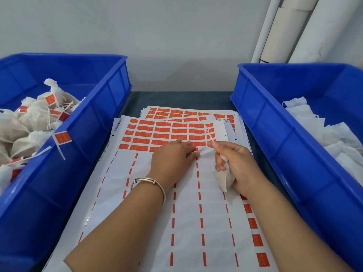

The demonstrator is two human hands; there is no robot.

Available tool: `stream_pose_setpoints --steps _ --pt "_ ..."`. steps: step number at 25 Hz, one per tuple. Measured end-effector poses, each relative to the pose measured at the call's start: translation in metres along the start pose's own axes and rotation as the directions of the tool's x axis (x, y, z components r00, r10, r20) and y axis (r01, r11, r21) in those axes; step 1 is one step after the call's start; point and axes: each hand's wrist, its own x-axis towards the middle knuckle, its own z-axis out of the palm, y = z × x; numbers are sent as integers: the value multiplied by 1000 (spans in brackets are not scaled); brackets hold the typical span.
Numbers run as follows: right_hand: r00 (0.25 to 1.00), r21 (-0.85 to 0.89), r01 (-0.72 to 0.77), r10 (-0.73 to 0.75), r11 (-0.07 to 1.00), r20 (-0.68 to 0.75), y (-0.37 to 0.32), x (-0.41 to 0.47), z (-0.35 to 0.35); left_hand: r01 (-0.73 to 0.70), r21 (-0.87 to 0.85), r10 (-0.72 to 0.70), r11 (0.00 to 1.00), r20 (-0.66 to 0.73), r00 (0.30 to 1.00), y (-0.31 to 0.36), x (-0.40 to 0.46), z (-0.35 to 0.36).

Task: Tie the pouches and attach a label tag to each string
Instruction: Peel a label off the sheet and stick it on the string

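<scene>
A white sheet of orange label stickers [157, 134] lies in front of me between two bins. My left hand [172, 156] rests on the sheet with its fingertips at the lowest row of orange labels. My right hand [233, 163] grips a small white pouch [225, 178] in its palm and pinches the pouch's string [209, 134], which sticks up over the labels. Whether the left fingers pinch a label cannot be told.
A blue bin [94, 122] on the left holds several tied pouches with orange tags [62, 138]. A blue bin [275, 130] on the right holds white untagged pouches [322, 130]. More label sheets [188, 111] lie stacked behind. White rolls [290, 30] lean against the wall.
</scene>
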Motion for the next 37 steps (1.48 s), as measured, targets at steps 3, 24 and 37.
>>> stream_pose_setpoints --steps 3,24,37 --pt "1000 -8 3 -3 1000 -3 0 0 1 -17 -26 16 999 -47 999 0 -1 2" --pt "1000 -40 21 -21 999 -16 0 1 2 8 -245 -71 969 -251 965 3 1 5" --pt "1000 -23 11 -11 1000 -2 1 -1 2 345 -663 -535 665 -100 839 -6 14 -3"
